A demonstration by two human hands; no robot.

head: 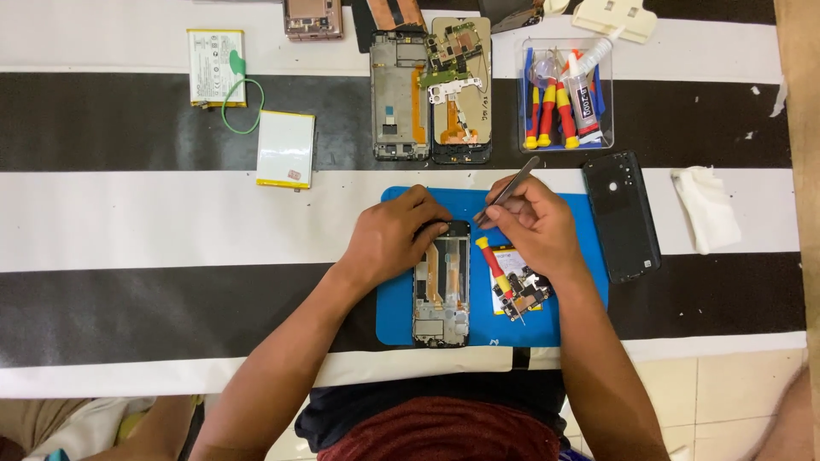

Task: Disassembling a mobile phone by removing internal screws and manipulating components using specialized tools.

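Metal tweezers (506, 192) in right-hand fingers (512, 213)

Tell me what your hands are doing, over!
Left hand steadies opened phone frame on blue mat. Right hand pinches tweezers at frame's top. Red-yellow screwdriver lies beside.

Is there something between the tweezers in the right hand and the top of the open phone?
Nothing visible. The right hand holds the tweezers, whose tip reaches the top edge of the open phone. The left hand grips that end from the other side, beside the tip, not in front of it.
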